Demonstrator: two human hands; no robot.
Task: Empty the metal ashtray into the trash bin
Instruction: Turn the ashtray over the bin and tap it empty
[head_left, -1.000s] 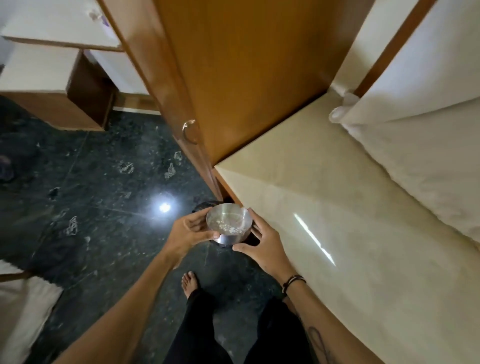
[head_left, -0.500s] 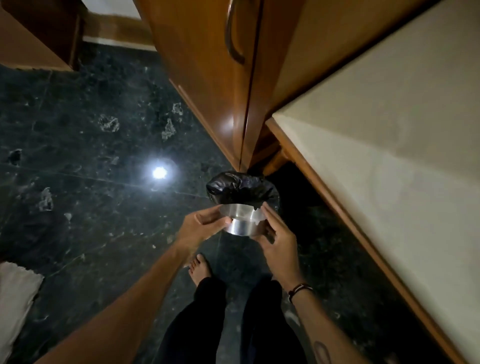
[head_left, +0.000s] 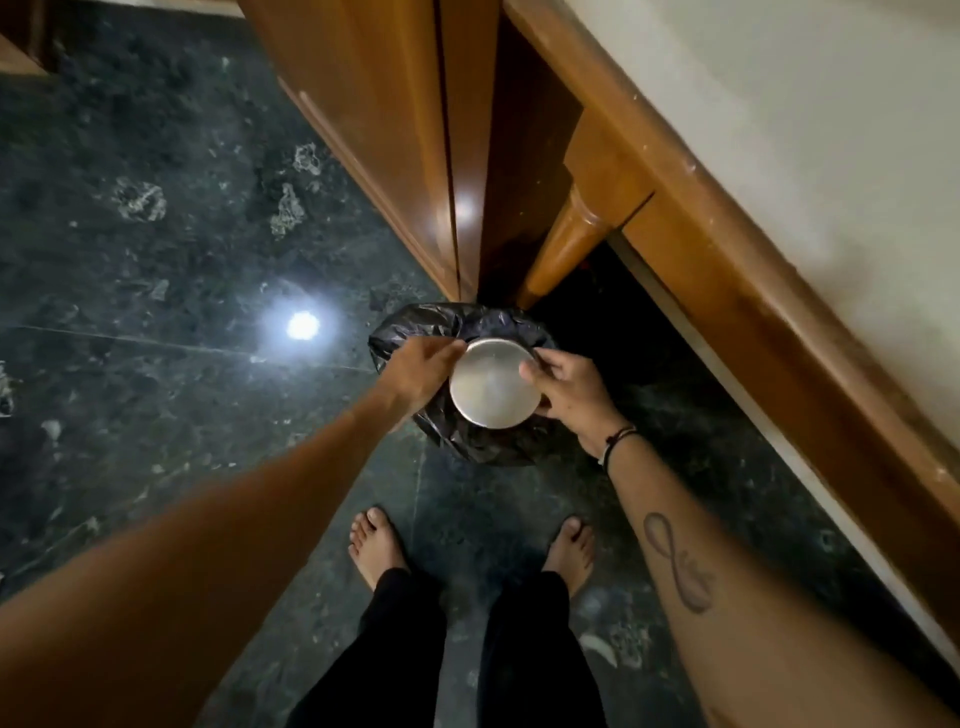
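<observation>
The round metal ashtray is turned upside down, its flat shiny base facing me, right over the trash bin. The bin is lined with a black plastic bag and stands on the floor at the wardrobe's corner. My left hand grips the ashtray's left rim and my right hand grips its right rim. The ashtray's inside and the bin's opening are hidden beneath it.
A wooden wardrobe rises behind the bin. A wooden bed frame with a turned leg runs along the right, a pale mattress on top. My bare feet stand on the dark marble floor just short of the bin.
Both hands lowered the ashtray from beside the bed down over the bin and tipped it from upright to fully upside down. My view dropped toward the floor.
</observation>
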